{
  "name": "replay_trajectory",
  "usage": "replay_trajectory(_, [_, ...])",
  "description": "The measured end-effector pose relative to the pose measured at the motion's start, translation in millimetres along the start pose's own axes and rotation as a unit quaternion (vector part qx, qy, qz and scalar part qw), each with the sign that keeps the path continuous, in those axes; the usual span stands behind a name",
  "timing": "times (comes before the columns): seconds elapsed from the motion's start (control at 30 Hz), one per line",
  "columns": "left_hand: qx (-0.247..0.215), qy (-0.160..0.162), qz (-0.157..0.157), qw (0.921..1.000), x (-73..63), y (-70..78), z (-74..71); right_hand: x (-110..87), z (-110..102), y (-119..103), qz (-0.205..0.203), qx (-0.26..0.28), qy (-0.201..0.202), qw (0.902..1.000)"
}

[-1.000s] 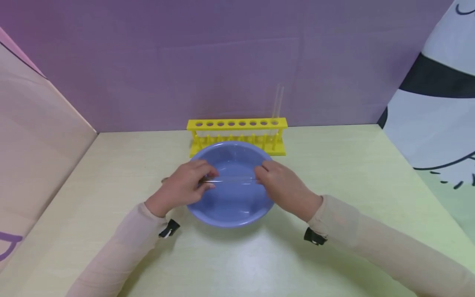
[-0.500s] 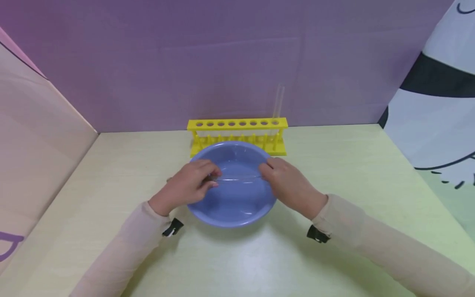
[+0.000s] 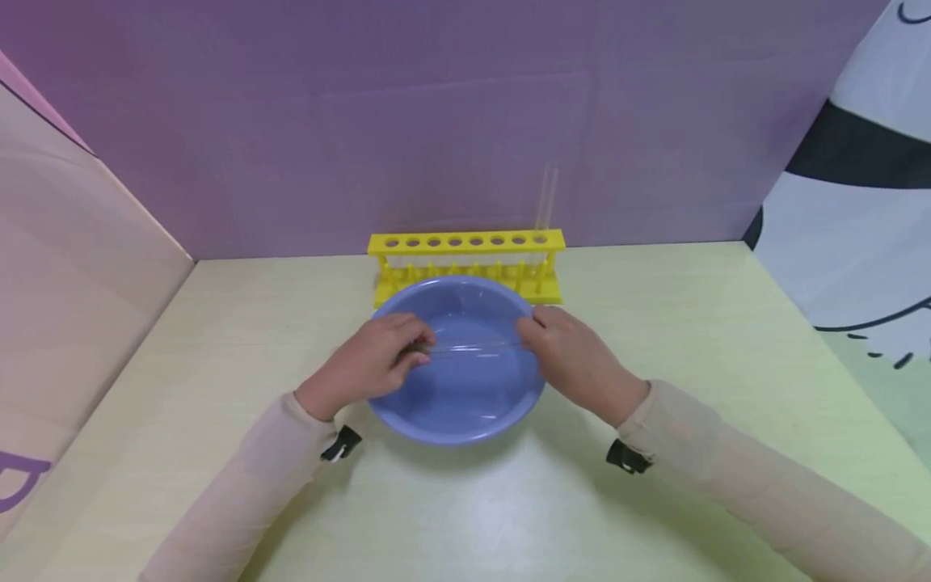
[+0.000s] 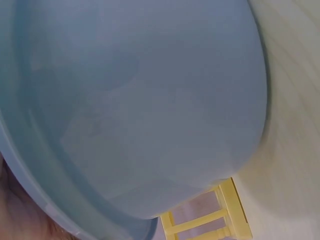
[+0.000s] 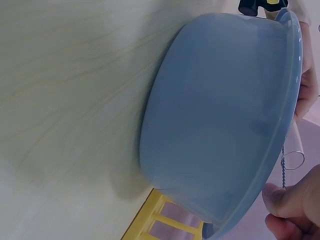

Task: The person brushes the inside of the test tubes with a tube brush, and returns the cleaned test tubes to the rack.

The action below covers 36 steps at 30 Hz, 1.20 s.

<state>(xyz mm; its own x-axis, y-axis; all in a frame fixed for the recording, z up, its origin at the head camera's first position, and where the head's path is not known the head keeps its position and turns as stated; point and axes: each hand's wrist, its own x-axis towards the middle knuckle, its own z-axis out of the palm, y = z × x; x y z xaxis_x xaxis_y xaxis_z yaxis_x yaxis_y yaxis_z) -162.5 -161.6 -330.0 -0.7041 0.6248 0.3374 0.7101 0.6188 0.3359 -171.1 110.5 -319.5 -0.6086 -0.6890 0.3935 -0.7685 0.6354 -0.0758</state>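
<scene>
Over the blue basin (image 3: 465,412), a clear glass test tube (image 3: 465,349) lies nearly level between the two hands. My left hand (image 3: 367,361) grips it from the left, fingers and thumb curled round it. On the other side, my right hand (image 3: 578,364) pinches a thin twisted wire handle (image 5: 283,175) between thumb and fingers. That wire runs up beside the tube's round mouth (image 5: 294,160) in the right wrist view. Whatever sits at the wire's far end is hidden. The left wrist view shows mostly the basin's outer wall (image 4: 160,110).
Right behind the basin stands a yellow test tube rack (image 3: 465,241). Another clear test tube (image 3: 546,198) stands upright in its rightmost hole. A purple backdrop (image 3: 451,121) rises behind the pale wooden table (image 3: 291,295), with printed panels at either side.
Both hands have shifted slightly right, the right one farther, so the gap between them is wider. The dark part beside the left fingers no longer shows.
</scene>
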Motion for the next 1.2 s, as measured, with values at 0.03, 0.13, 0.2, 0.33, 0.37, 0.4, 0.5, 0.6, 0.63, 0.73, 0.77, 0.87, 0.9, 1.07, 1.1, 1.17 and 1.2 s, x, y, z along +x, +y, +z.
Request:
replay_trajectory(0.03, [-0.002,-0.001,0.0,1.0,0.1,0.2,-0.5,-0.4,0,0,0.0,-0.001,0.002,1.0])
replay_trajectory(0.13, [-0.005,-0.002,0.0,1.0,0.6,0.8,-1.8,-1.6,-2,1,0.001,-0.004,0.005,1.0])
replay_trajectory(0.2, [-0.007,-0.002,0.001,1.0,1.1,1.3,-2.6,-2.2,-3,1,0.001,-0.004,0.005,1.0])
replay_trajectory(0.33, [-0.008,0.001,0.005,1.0,1.7,1.4,-2.7,-3.8,-3,3,0.002,-0.004,0.012,0.9999])
replay_trajectory(0.37, [-0.008,0.002,0.005,1.0,1.8,1.3,-2.6,-4.3,-2,3,0.003,-0.006,0.017,0.9998])
replay_trajectory(0.4, [-0.007,0.002,0.005,1.0,1.9,1.2,-2.4,-5.2,-1,4,0.004,-0.007,0.021,0.9997])
replay_trajectory(0.5, [-0.004,0.002,0.006,1.0,2.3,0.8,-1.7,-8.1,1,5,0.007,-0.013,0.031,0.9994])
replay_trajectory(0.6, [-0.002,0.001,0.006,1.0,2.7,0.5,-1.2,-10.9,0,6,0.006,-0.02,0.04,0.999])
replay_trajectory(0.63, [-0.002,0.0,0.005,1.0,2.7,0.3,-1.1,-11.6,0,6,0.006,-0.023,0.043,0.9988])
replay_trajectory(0.73, [0.001,-0.004,0.002,1.0,2.2,0.0,-1.2,-13.5,-1,6,0.002,-0.03,0.052,0.9982])
replay_trajectory(0.77, [0.002,-0.005,0.001,1.0,1.9,-0.1,-1.3,-14.1,0,6,0.002,-0.031,0.054,0.9981])
replay_trajectory(0.87, [0.005,-0.005,0.0,1.0,1.4,-0.2,-1.6,-16.0,-1,7,0.002,-0.034,0.06,0.9976])
replay_trajectory(0.9, [0.005,-0.005,-0.001,1.0,1.0,-0.2,-1.8,-16.6,-2,7,0.004,-0.034,0.062,0.9975])
replay_trajectory(1.07, [0.006,-0.005,-0.008,0.9999,0.0,-1.3,-2.1,-19.1,-4,9,0.008,-0.037,0.069,0.9969])
replay_trajectory(1.1, [0.006,-0.006,-0.011,0.9999,-0.5,-1.9,-2.1,-19.5,-4,10,0.008,-0.036,0.068,0.997])
replay_trajectory(1.17, [0.005,-0.009,-0.015,0.9998,-1.5,-3.0,-2.0,-20.1,-5,11,0.01,-0.03,0.063,0.9975])
replay_trajectory(1.2, [0.005,-0.01,-0.016,0.9998,-2.1,-3.6,-1.9,-20.4,-5,11,0.011,-0.024,0.06,0.9978])
